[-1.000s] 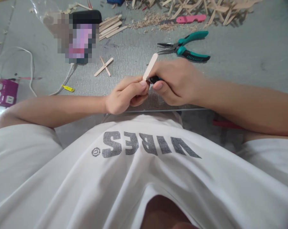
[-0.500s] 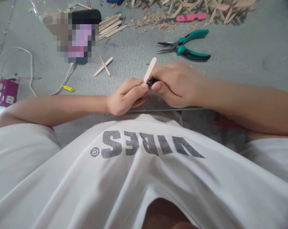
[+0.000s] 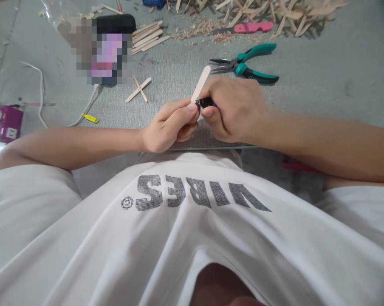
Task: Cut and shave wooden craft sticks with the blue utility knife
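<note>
My left hand (image 3: 171,125) pinches the lower end of a pale wooden stick (image 3: 201,83) that points up and away from me. My right hand (image 3: 233,108) is closed round a small dark-handled tool (image 3: 206,102), most of it hidden in the fist, with its tip set against the stick just above my left fingers. Both hands hover over a grey textured mat (image 3: 166,80), close to my chest.
Teal-handled pliers (image 3: 246,66) lie just beyond my right hand. A pink-handled cutter (image 3: 249,27), wood shavings and several sticks (image 3: 275,12) lie at the far edge. Two crossed sticks (image 3: 139,89), a stick bundle (image 3: 147,36), a blurred phone (image 3: 105,51), a white cable (image 3: 39,85) and a purple box (image 3: 4,123) lie left.
The stick now reaches a little higher and further from me than a second ago. Both hands keep their grip and have barely shifted.
</note>
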`<state>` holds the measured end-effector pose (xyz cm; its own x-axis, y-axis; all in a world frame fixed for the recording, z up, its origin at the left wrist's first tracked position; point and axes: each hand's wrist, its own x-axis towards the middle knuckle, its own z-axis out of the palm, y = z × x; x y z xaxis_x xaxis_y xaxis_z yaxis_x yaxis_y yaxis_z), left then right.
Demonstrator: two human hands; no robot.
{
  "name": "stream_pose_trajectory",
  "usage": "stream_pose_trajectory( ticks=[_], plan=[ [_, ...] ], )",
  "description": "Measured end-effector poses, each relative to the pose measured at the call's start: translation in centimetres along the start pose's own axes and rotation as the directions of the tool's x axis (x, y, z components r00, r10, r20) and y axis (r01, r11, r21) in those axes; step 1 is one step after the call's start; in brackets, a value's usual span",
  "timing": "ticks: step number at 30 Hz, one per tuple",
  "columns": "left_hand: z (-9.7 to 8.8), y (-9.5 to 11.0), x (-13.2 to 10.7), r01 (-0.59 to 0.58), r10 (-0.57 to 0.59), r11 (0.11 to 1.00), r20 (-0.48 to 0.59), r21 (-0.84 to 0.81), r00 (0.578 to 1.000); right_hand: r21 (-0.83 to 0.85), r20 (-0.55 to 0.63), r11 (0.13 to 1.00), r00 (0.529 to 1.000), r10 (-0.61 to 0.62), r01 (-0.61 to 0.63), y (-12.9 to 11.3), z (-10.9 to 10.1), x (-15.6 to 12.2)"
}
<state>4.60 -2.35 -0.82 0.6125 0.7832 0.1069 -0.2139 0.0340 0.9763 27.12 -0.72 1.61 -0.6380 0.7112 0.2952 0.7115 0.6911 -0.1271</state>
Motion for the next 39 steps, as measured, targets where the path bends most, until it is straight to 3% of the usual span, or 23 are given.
stream_pose_trajectory(
  ticks=[6, 12, 17, 25, 32, 39],
  plan=[
    [0.3, 1.1, -0.4, -0.05, 0.059, 0.99, 0.066, -0.131, 0.996, -0.03, -0.091, 0.998, 0.995, -0.049, 0.046, 0.9, 0.6, -0.1],
    [0.4, 1.0, -0.3, 0.027, -0.023, 0.994, 0.033, -0.106, 0.999, -0.064, -0.152, 0.998, 0.988, -0.038, 0.029, 1.1, 0.5, 0.3],
    [0.5, 1.2, -0.3, 0.01, -0.002, 0.99, 0.062, -0.142, 0.998, -0.088, -0.22, 0.985, 0.962, -0.162, 0.146, 1.5, 0.9, 0.6],
    [0.3, 1.3, -0.3, -0.027, 0.039, 0.99, 0.08, -0.138, 0.996, 0.03, -0.194, 0.968, 0.951, -0.241, 0.251, 2.1, 0.9, 0.7],
    [0.4, 1.0, -0.3, -0.075, 0.084, 0.988, 0.066, -0.134, 0.994, 0.107, -0.03, 0.979, 0.985, -0.169, 0.172, 1.6, 0.1, 0.5],
    [0.2, 0.7, -0.4, -0.079, 0.082, 0.996, 0.062, -0.053, 0.995, 0.141, -0.023, 0.965, 0.976, -0.219, 0.22, 1.3, 0.0, 0.9]
  ],
)
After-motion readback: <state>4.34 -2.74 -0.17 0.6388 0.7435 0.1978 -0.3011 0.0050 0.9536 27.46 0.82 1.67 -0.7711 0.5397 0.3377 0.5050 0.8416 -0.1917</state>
